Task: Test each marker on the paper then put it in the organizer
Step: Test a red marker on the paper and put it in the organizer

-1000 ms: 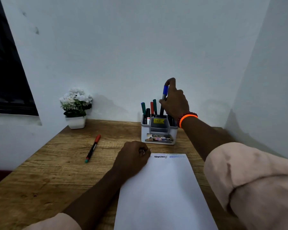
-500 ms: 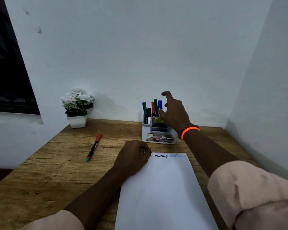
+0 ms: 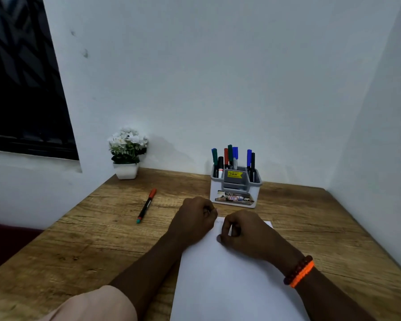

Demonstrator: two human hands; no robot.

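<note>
Both of my hands rest curled at the far end of the paper (image 3: 229, 281). My left hand (image 3: 193, 220) is a loose fist on its far-left corner and my right hand (image 3: 245, 235) is bent in beside it, thumb tucked toward the fingers. Neither holds a marker that I can see, though whether something small is pinched inside the left fist I cannot tell.

The one marker (image 3: 146, 205) still loose lies on the table (image 3: 79, 239), off to the left of my left hand and a little farther from me, well apart from the paper. Its long axis runs near-to-far with a slight lean: the orange cap points far and right, the teal end sits near and left. My left hand is clearly the nearer one, so I judge the reach falls to it, going leftward.

The marker is a slim, smooth black barrel, round enough to roll. The table is rough-grained wood, the paper flat and matte white. The organizer (image 3: 235, 188) stands just beyond my hands, a hard grey-and-white plastic caddy with capped markers upright in its compartments.
</note>
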